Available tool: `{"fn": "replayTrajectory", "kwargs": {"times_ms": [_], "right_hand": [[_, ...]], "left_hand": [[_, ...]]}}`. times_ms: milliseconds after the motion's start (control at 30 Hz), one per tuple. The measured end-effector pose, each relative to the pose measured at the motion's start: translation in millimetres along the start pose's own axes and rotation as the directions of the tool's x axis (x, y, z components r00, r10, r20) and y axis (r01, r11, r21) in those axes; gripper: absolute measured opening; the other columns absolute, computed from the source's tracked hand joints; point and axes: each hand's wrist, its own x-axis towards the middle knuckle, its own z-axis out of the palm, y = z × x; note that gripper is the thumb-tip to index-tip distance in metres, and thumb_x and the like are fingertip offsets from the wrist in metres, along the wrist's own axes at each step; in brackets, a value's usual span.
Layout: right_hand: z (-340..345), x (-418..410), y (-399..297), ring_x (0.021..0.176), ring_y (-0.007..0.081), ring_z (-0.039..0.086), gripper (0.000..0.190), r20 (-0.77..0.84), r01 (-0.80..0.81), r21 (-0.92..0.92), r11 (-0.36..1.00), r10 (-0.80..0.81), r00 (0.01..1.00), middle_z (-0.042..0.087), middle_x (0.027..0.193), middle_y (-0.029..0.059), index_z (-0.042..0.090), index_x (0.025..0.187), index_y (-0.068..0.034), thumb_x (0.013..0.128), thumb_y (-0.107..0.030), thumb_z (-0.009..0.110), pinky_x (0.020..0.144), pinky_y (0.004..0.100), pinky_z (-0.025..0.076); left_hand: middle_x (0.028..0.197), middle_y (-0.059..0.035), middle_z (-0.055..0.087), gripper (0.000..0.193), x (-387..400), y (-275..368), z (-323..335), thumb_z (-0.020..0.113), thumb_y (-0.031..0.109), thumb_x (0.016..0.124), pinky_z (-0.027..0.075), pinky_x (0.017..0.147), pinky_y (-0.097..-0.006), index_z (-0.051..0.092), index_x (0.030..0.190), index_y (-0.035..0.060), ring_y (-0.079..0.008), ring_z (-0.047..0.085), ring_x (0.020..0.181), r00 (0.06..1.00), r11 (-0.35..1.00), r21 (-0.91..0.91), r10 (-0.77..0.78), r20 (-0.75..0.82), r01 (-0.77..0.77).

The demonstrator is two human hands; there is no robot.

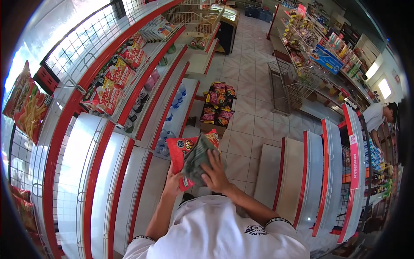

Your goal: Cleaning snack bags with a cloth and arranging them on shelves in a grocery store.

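My left hand (173, 181) grips the lower left edge of a red snack bag (178, 151) in front of my chest. A folded grey-green cloth (198, 158) lies over the middle and right of the bag. My right hand (214, 171) presses on the cloth from the right, its fingers spread over it. The bag's upper right corner shows past the cloth. Part of the bag's front is hidden under the cloth.
Red-edged shelves (124, 168) run along my left, with snack bags (110, 81) and water bottles (176, 98). A carton of dark snack packs (218, 106) stands on the tiled floor (241, 129). At right are more shelves (291, 171), a wire rack (291, 84) and another person (376, 116).
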Motion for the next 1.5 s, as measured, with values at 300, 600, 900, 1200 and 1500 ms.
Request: {"fn": "replayTrajectory", "kwargs": {"times_ms": [300,600,900,1200,1500], "right_hand": [[-13,10,61,0.131,0.0266,0.039,0.053,-0.03,-0.453,0.656,0.603,0.621,0.783,0.039,0.141,0.0219,0.034,0.139,0.004,0.095,-0.019,0.052,0.107,0.0345,0.031],[-27,1,51,0.091,0.0156,0.062,0.03,0.359,-0.52,0.85,0.085,0.629,0.689,0.065,0.104,0.0073,0.056,0.11,0.0,0.083,-0.008,0.066,0.085,0.0298,0.048],[-19,7,13,0.098,0.0338,0.055,0.05,-0.175,-0.133,0.068,0.989,0.143,0.974,0.058,0.101,0.0118,0.058,0.108,-0.009,0.061,-0.01,0.074,0.081,0.0425,0.043],[-36,-4,16,0.107,0.0267,0.057,0.053,0.195,0.381,0.191,0.904,-0.416,0.888,0.06,0.115,0.0071,0.058,0.115,-0.009,0.063,-0.012,0.072,0.087,0.0386,0.045],[-33,55,-15,0.101,0.0378,0.058,0.051,0.039,-0.096,0.293,0.951,0.088,0.995,0.059,0.114,0.0203,0.056,0.121,-0.002,0.076,-0.019,0.073,0.089,0.042,0.046]], "left_hand": [[0.114,-0.0141,0.061,0.053,-21,31,-22,0.06,-0.009,0.072,0.056,0.085,-0.0409,0.047,0.122,0.0024,-0.0256,0.064,0.1,0.985,0.973,0.171,-0.139,-0.106,0.156],[0.117,-0.0124,0.06,0.051,-7,41,-66,0.07,0.002,0.075,0.052,0.088,-0.0369,0.049,0.122,-0.0002,-0.0229,0.062,0.101,0.995,0.914,0.395,-0.084,-0.054,0.099],[0.127,-0.0107,0.054,0.063,-5,-15,-26,0.056,0.05,0.09,0.049,0.089,-0.0377,0.043,0.135,0.0085,-0.0255,0.055,0.113,0.922,0.956,0.093,-0.237,-0.305,0.277],[0.115,-0.0128,0.062,0.046,7,-28,-21,0.068,0.024,0.085,0.051,0.09,-0.041,0.051,0.124,0.007,-0.0244,0.062,0.105,0.869,0.927,-0.257,-0.351,-0.347,0.272],[0.116,-0.0062,0.061,0.034,-33,-40,-32,0.064,0.004,0.087,0.051,0.089,-0.0362,0.053,0.119,0.0077,-0.0186,0.06,0.104,0.913,0.988,-0.077,0.093,-0.397,-0.134]]}}
